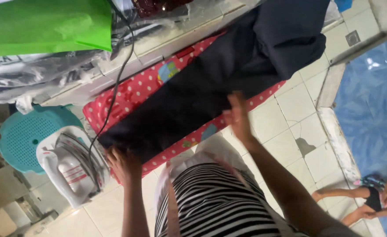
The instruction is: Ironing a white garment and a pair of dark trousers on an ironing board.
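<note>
garment (193, 94), dark navy, laid flat on a red polka-dot pad (134, 92) spread over the tiled floor (299, 114); long axis runs from lower left to upper right, the upper-right end bunched and folded over itself.
left hand (124, 163): at the garment's lower-left end, fingers curled onto the cloth edge; whether its grip pinches the cloth or only presses it cannot be told.
right hand (237, 115): on the garment's near long edge, about midway, fingers spread and held flat against the fabric.
pad: patterned with white dots and small coloured pictures, showing as a rim along both long sides of the garment.
iron (72, 164), white with red marks, standing just left of the left hand, its black cord (114, 87) running up across the pad's left end.
stool (24, 134), teal, perforated top, behind the iron.
bag (46, 24), bright green, upper left, above crinkled clear plastic wrapping (35, 74) with dark print.
floor: pale tiles, open to the right of the pad up to a raised kerb (334, 83).
sheet (373, 96), blue, beyond the kerb; another person's limbs (360, 204) at lower right.
</note>
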